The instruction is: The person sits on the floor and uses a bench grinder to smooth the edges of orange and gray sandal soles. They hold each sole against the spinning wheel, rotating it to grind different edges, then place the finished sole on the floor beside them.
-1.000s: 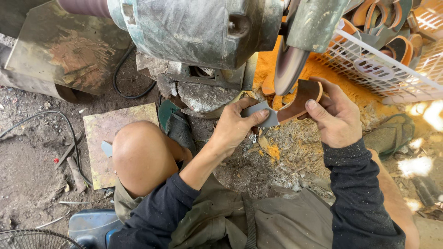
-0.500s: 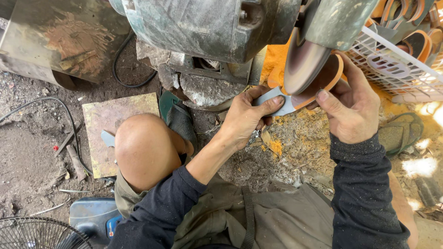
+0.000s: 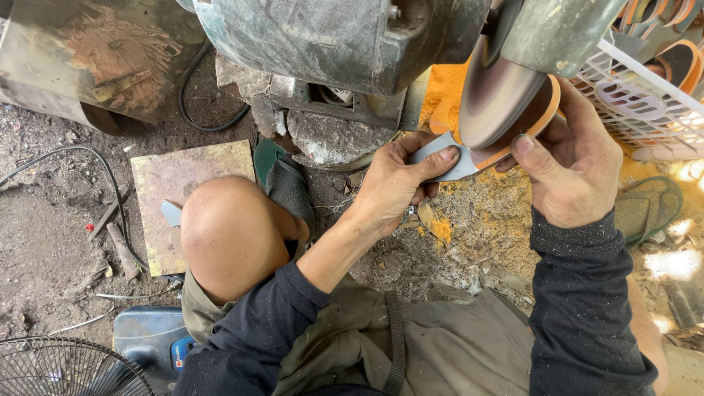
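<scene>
My left hand (image 3: 400,180) pinches the grey metal blade end of a tool (image 3: 447,161). My right hand (image 3: 576,165) grips the same tool by its orange handle end. The tool is pressed up against the round grinding wheel (image 3: 502,92) of a big grey-green bench grinder (image 3: 345,37) just above my hands. The wheel hides the middle of the tool. Orange dust lies on the ground under the wheel.
A white plastic basket (image 3: 645,95) with several orange-handled tools stands at the upper right. My bare left knee (image 3: 231,231) is at the centre left, beside a flat square tile (image 3: 176,183). A black cable (image 3: 66,158) crosses the dirt floor. A fan guard (image 3: 66,367) sits at the bottom left.
Both hands have lifted the tool from below the wheel up against its face. The view has moved closer to the grinder.
</scene>
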